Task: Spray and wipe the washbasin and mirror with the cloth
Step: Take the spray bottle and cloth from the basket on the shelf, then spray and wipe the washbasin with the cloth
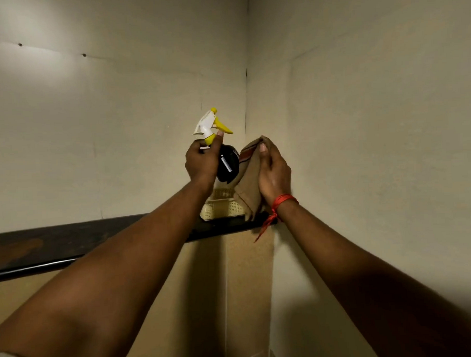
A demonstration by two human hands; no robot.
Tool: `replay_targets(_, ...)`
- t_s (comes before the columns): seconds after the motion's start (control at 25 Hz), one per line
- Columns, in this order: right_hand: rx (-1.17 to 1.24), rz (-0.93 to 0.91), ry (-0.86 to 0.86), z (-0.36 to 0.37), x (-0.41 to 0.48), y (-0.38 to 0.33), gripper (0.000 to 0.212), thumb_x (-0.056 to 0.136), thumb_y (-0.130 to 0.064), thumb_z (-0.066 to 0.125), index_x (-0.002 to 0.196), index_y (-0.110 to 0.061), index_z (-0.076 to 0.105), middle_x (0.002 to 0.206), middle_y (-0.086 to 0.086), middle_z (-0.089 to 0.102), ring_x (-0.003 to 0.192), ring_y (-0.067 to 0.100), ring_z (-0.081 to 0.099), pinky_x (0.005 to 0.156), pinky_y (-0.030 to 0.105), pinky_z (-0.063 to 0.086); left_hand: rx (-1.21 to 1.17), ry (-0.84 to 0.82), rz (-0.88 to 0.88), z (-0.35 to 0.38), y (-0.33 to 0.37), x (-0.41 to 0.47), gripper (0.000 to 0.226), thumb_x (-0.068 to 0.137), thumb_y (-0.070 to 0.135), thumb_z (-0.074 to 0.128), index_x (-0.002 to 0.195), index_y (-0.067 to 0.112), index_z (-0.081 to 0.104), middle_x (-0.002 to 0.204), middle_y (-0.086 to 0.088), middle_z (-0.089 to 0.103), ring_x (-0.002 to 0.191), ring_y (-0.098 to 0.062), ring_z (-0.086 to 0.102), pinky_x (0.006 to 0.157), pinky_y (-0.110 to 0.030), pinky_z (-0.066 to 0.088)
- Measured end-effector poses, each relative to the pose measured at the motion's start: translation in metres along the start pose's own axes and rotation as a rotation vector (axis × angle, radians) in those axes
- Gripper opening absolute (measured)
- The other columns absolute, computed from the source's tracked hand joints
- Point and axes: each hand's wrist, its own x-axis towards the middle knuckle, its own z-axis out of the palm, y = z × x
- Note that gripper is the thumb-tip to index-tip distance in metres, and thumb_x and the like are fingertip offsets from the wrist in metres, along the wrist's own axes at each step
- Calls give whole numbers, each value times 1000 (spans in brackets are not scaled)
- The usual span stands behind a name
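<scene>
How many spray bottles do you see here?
1: a black spray bottle with white-and-yellow trigger head, held in the left hand above the dark shelf. Others may be hidden.

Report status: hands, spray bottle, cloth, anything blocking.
Left hand shut on spray bottle. Right hand shut on cloth. Both raised over dark shelf, above perforated basket. Washbasin, mirror not in view.

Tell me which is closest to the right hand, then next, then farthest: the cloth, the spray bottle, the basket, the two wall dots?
1. Cloth: held in the right hand.
2. Spray bottle: just left, in the left hand.
3. Basket: below, on the shelf; too close to call against the bottle.
4. Wall dots: far upper left.
</scene>
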Motion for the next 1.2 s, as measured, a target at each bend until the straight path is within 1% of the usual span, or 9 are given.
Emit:
replay_targets(0.2,407,74,120,-3,-62,-69,39,105,-35,42,140,-21,55,142,-5,57,131,8,51,111,23,40,-197,-409,-241,-29,52,-54,53,57,45,86,93,12,68,84,-10,71,79,-30,69,79,-41,53)
replay_targets(0.36,508,348,206,-28,-120,-109,56,99,-52,41,125,-5,57,122,15,66,112,29,65,99,44,53,-318,-717,-275,-76,87,-119,30,78,25,82,105,20,69,82,-4,68,76,-23,68,80,-35,54)
replay_targets(0.56,733,577,442,-86,-233,-167,50,100,-52,41,75,-14,63,75,5,65,70,22,63,73,33,58,-259,-748,-287,-128,124,-219,48,64,23,79,111,32,76,89,-8,70,88,-32,66,90,-48,56)
replay_targets(0.68,844,531,548,-156,-303,-178,48,104,-51,25,81,-21,55,72,0,62,63,17,61,62,25,53,-226,-847,-299,-152,132,-283,50,59,24,79,108,33,75,108,-19,76,92,-36,69,98,-59,53)
replay_targets(0.8,928,555,681,-226,-412,-175,79,102,-58,15,68,-11,68,55,7,67,49,24,68,51,35,60,-247,-934,-333,-173,137,-369,36,71,26,77,107,27,74,89,-15,75,82,-34,70,95,-57,55)
replay_targets(0.96,838,756,786,-301,-547,-166,86,95,-71,11,97,-5,66,83,21,73,79,35,69,78,45,54,-227,-1168,-430,-188,121,-502,33,77,20,74,110,21,75,79,-12,72,78,-34,69,86,-51,60)
replay_targets(1.04,798,813,875,-326,-618,-156,71,97,-62,25,86,-14,77,100,17,76,77,29,71,80,45,59,-197,-1267,-474,-199,108,-560,36,76,10,69,111,19,74,79,-17,70,76,-36,68,80,-48,59)
replay_targets(1.12,823,918,971,-353,-691,-148,57,87,-58,45,78,-15,81,133,21,62,84,29,73,100,53,51,-140,-1361,-537,-208,98,-621,37,74,6,69,108,20,75,82,-21,70,78,-37,68,80,-49,58)
replay_targets(1.2,850,925,939,-388,-740,-136,78,63,-74,62,116,-17,72,142,22,54,118,40,62,113,59,32,-31,-1468,-532,-212,90,-677,34,77,3,69,104,23,75,83,-20,73,78,-35,70,79,-44,59)
